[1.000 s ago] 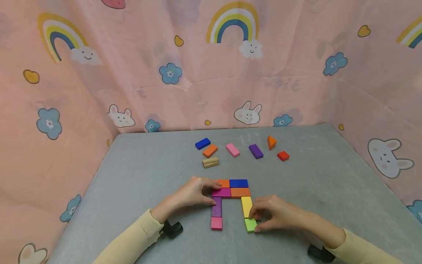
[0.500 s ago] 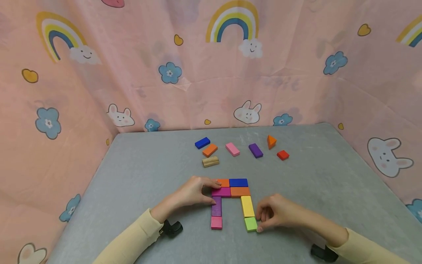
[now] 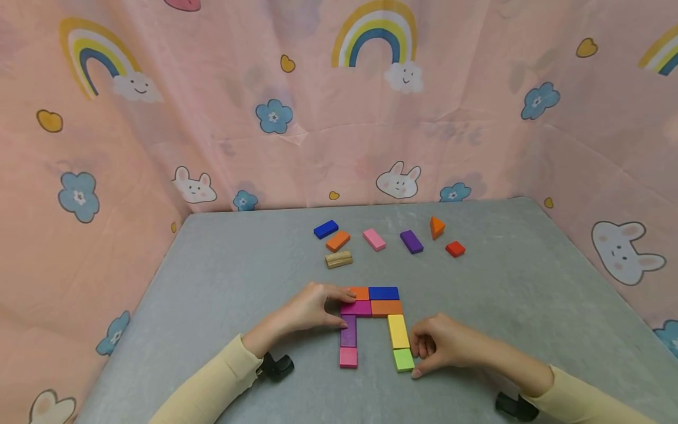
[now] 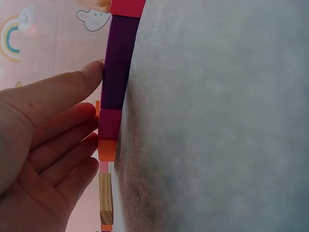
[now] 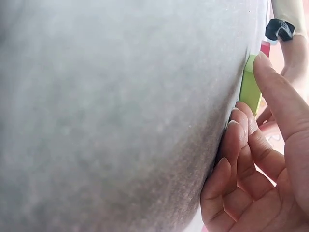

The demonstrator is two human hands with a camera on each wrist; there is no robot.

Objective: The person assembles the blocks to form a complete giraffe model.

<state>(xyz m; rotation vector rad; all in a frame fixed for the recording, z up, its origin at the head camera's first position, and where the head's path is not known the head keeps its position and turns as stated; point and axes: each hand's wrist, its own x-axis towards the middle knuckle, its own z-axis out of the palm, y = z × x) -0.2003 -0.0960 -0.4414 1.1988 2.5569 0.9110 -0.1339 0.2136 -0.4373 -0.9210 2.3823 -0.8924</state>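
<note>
Flat coloured blocks lie joined edge to edge in an arch shape on the table. In the head view, my left hand (image 3: 315, 309) rests along the arch's left side, fingers on the orange block (image 3: 361, 292) and magenta block (image 3: 361, 308), thumb at the purple block (image 3: 348, 335). A pink block (image 3: 348, 357) ends that leg. On the right leg, a yellow block (image 3: 398, 331) meets a light green block (image 3: 404, 360). Beside them is my right hand (image 3: 447, 341), fingers loosely bent. Its thumb touches the green block (image 5: 251, 84) in the right wrist view.
A blue block (image 3: 384, 293) and another orange block (image 3: 386, 308) complete the arch's top. Farther back lie loose blocks: blue (image 3: 325, 229), orange (image 3: 338, 241), wood-coloured (image 3: 339, 259), pink (image 3: 374, 239), purple (image 3: 411, 242), an orange triangle (image 3: 436, 228) and red (image 3: 455, 249). A patterned pink curtain (image 3: 318, 147) hangs behind.
My right hand has drawn slightly right, its fingers coming off the yellow and green blocks' tops to their right side. The left hand and the arch stay in place.
</note>
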